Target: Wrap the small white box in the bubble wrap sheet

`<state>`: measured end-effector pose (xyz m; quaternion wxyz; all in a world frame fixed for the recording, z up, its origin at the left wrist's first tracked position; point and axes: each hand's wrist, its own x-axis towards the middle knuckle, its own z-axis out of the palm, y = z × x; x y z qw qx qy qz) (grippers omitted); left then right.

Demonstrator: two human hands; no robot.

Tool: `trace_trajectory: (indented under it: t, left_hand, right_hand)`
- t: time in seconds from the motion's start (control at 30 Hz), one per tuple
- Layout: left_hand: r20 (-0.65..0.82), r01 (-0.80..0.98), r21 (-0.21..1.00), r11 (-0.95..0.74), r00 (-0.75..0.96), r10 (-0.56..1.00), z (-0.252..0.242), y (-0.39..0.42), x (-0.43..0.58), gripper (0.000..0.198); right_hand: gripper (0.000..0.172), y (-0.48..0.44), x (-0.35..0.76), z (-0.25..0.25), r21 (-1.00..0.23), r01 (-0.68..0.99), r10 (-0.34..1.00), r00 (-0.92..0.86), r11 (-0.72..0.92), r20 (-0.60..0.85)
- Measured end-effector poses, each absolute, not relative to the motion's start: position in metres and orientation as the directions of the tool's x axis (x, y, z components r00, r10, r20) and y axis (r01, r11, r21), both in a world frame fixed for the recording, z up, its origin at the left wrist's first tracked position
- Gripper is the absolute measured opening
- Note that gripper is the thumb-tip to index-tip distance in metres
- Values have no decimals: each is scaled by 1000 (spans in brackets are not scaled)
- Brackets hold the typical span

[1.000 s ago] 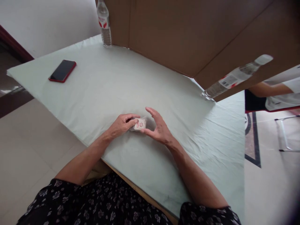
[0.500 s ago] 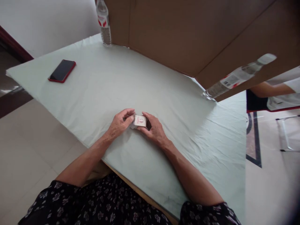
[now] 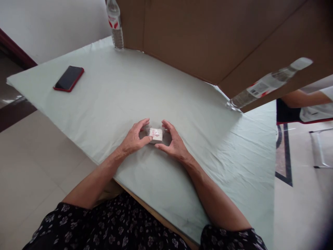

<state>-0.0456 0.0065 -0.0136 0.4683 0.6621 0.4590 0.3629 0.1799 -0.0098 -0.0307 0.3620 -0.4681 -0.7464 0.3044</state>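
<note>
A small white box (image 3: 156, 134) with a red print, in clear plastic wrap, sits on the pale green tablecloth (image 3: 145, 90) between my hands. My left hand (image 3: 134, 139) curves around its left side, fingers apart, the thumb tip at the box's near left corner. On the other side my right hand (image 3: 175, 143) is spread, with a gap between its palm and the box. Its thumb lies near the lower right corner of the box.
A phone (image 3: 69, 78) with a red case lies at the left. One water bottle (image 3: 116, 29) stands at the back, another (image 3: 265, 85) at the right, both beside a large brown cardboard panel (image 3: 182, 38). A person's arm (image 3: 301, 98) shows at the far right.
Both hands have opened wider around the box. My right hand has moved slightly right and no longer grips the box's side.
</note>
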Motion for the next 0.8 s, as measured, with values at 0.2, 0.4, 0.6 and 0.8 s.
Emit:
trace_trajectory:
  t: [0.2, 0.4, 0.6, 0.8]
  left_hand:
    - [93, 363, 899, -244, 386, 918, -17, 5, -46, 83]
    - [234, 432, 828, -356, 312, 921, -15, 6, -43, 81]
    - [129, 414, 873, -259, 315, 940, -17, 9, -47, 86]
    - [82, 286, 948, -137, 196, 977, -13, 6, -49, 85]
  right_hand:
    - [78, -12, 174, -30, -751, 549, 928, -278, 367, 250]
    - [73, -10, 165, -30, -734, 563, 925, -236, 379, 297]
    - [79, -9, 169, -30, -755, 557, 935, -268, 346, 231]
    - [65, -11, 186, -28, -888, 401, 974, -71, 227, 217]
